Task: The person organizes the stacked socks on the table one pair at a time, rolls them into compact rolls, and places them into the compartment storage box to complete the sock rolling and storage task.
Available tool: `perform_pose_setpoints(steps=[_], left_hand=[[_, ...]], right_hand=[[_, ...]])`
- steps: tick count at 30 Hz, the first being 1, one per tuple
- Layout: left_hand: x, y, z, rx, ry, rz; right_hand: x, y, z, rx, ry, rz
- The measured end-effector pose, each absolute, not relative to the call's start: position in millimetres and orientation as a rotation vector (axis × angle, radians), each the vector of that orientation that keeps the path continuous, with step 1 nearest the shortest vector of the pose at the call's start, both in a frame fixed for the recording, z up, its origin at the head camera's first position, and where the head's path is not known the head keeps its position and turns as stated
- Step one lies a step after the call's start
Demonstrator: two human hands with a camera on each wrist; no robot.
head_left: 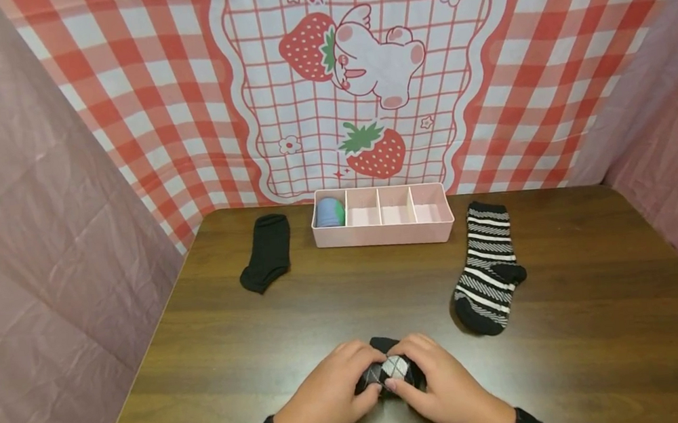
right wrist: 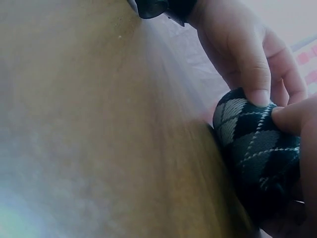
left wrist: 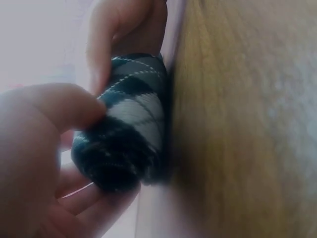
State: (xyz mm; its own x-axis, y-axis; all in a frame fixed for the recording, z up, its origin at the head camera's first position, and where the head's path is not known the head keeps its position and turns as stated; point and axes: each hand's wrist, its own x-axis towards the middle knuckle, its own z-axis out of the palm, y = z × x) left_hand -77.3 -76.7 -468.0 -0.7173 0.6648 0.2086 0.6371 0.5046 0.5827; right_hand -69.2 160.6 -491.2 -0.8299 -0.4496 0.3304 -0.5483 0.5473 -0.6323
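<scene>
A black, grey and white argyle sock (head_left: 394, 367), rolled into a thick bundle, lies on the table near its front edge. My left hand (head_left: 334, 390) grips the left end of the roll, thumb on the near side and fingers over the top. At the other end my right hand (head_left: 447, 383) grips it the same way. A dark flap of the sock sticks out beyond the roll on the far side. In the left wrist view the coiled end of the argyle roll (left wrist: 133, 119) shows between thumb and fingers. The right wrist view shows its diamond pattern (right wrist: 257, 139) close up.
A pink four-slot organizer box (head_left: 384, 236) stands at the back, a rolled blue-and-green sock (head_left: 329, 212) in its leftmost compartment. A black ankle sock (head_left: 268, 252) lies flat at the left, and a black-and-white striped sock (head_left: 487, 269) at the right. A checked strawberry cloth (head_left: 181, 104) hangs behind.
</scene>
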Motion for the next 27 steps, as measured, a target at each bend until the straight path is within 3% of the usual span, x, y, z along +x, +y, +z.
perform_pose_setpoints(steps=[13,27], left_hand=[[-79.8,-79.3,-469.0,1.139,2.664,0.977],[-79.8,-78.9,-466.5,1.06,2.682,0.924]], right_hand=[[-69.1,161.4,-492.5,0.991,-2.624,1.17],[-66.9,160.4,-491.3,0.853,-2.671,1.068]])
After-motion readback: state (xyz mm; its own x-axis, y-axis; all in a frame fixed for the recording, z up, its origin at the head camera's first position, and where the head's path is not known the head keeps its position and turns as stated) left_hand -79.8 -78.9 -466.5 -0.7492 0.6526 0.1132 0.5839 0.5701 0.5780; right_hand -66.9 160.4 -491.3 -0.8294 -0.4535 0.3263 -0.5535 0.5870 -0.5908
